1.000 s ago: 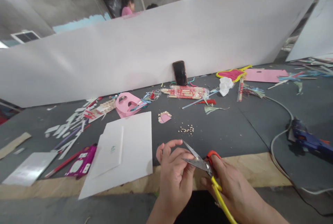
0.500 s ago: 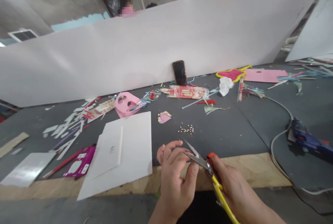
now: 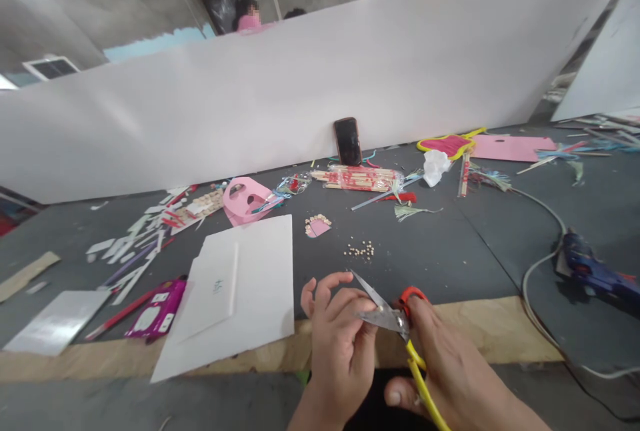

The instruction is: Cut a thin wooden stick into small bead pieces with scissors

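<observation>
My right hand (image 3: 445, 351) holds a pair of scissors (image 3: 389, 319) with yellow and orange-red handles. Their blades stand apart and point toward my left hand (image 3: 340, 337). Thumb and fingertips of the left hand are pinched beside the lower blade; a tiny pale bit shows between the blades, but what the fingers hold is mostly hidden. Beyond the hands lies a scatter of small beige pieces (image 3: 367, 251). Farther back is a small pink shape (image 3: 319, 227) with beige pieces along its edge.
White sheets (image 3: 265, 284) and a purple packet (image 3: 163, 311) lie on the left. At the back are a phone (image 3: 347, 141) leaning on a white partition (image 3: 280, 91), wrapped sticks (image 3: 365, 177) and a crumpled tissue (image 3: 436, 167). A blue glue gun (image 3: 595, 267) with its cable is on the right.
The scissor blades have spread wider, and my right thumb now shows lower down, apart from the fingers. My left hand stays nearly in place, still pinched. The view has shifted slightly.
</observation>
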Demonstrator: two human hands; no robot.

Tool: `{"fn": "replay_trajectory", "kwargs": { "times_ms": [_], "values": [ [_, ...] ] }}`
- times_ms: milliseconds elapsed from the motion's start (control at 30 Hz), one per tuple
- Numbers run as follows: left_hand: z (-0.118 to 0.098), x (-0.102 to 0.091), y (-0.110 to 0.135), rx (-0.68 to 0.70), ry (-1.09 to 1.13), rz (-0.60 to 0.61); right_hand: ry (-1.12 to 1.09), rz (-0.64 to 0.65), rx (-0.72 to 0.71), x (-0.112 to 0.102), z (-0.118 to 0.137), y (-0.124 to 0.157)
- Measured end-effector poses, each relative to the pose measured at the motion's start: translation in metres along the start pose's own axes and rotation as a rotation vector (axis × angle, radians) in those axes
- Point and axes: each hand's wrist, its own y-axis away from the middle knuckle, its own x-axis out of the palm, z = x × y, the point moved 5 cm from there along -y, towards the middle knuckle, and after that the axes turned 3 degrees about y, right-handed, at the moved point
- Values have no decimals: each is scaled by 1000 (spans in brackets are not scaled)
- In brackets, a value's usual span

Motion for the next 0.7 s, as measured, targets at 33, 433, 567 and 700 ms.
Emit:
{"fn": "replay_trajectory", "kwargs": {
  "times_ms": [33,433,567,700],
  "values": [
    [0,0,-1,-9,9,10,9,-2,-7,-1,0,-1],
    [9,2,-7,-112,93,35,-85,147,101,10,-6,-2],
    [10,3,-14,-113,33,29,-88,190,167,13,-14,-6],
    [14,4,-18,-72,-37,24,-73,222,205,16,-20,-11]
  ]
}}
